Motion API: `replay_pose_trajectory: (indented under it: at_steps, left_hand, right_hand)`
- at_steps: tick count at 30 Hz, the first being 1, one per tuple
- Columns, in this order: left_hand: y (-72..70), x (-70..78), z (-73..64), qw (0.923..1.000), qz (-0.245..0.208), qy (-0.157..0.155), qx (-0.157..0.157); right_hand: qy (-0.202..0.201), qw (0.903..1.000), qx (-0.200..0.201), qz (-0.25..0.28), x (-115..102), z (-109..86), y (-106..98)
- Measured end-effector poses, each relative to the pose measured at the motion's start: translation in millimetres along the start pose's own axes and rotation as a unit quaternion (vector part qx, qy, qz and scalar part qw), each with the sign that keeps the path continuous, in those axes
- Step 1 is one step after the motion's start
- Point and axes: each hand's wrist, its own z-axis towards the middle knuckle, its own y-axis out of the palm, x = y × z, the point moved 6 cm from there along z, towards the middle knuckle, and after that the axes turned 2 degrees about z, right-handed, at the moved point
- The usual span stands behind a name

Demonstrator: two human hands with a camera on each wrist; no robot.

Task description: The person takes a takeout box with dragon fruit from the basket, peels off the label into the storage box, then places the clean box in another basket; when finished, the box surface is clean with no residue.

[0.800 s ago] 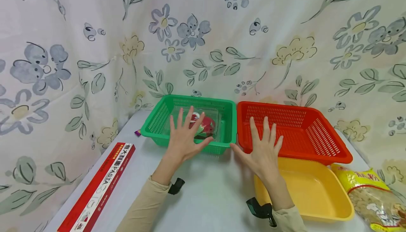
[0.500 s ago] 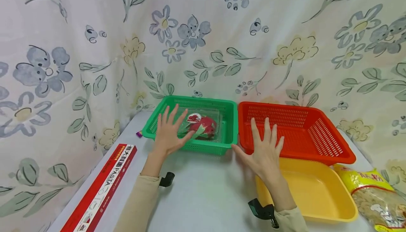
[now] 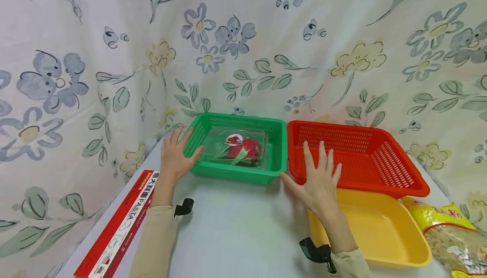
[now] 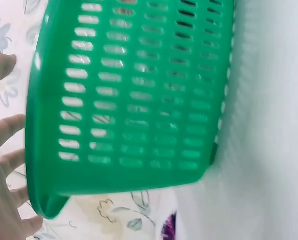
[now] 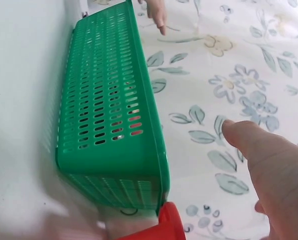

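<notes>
Dragon fruit [image 3: 249, 150] lies in a clear box [image 3: 217, 142] inside the green basket [image 3: 236, 172], which stands near the table's [image 3: 228, 227] far edge, left of its middle. Your left hand [image 3: 174, 157] is at the basket's left end, fingers apart and holding nothing; whether they touch the rim, I cannot tell. Your right hand [image 3: 318, 183] is raised by the red basket [image 3: 380, 172], its 4 fingers and thumb also spread, gripping nothing. The 2 baskets sit side by side (rims touching or nearly so, hard to say which). Nearer you are a yellow tray [image 3: 374, 227] and, at the right edge, a bag [image 3: 450, 235]. Along the left edge lies a long pasta box [image 3: 122, 223].
</notes>
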Motion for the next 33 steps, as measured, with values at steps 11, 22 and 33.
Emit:
replay_pose_trajectory:
  at_steps: [11,22,33]
  left_hand:
    - [18.5,-19.2,-4.7,0.9915,-0.124,-0.033,0.021]
    - [31.9,-30.6,-10.7,0.9667,-0.243,-0.034,0.072]
    - [28.1,-42.1,-16.4,0.9625,-0.254,-0.046,0.083]
  right_hand:
    - [-0.003,0.9989,-0.023,0.04,-7.8,-3.8,-0.7]
    - [0.007,0.9819,-0.044,0.184,-29.3,-0.4,4.8]
    - [0.083,0.9559,-0.175,0.221,-57.1,92.6,65.2]
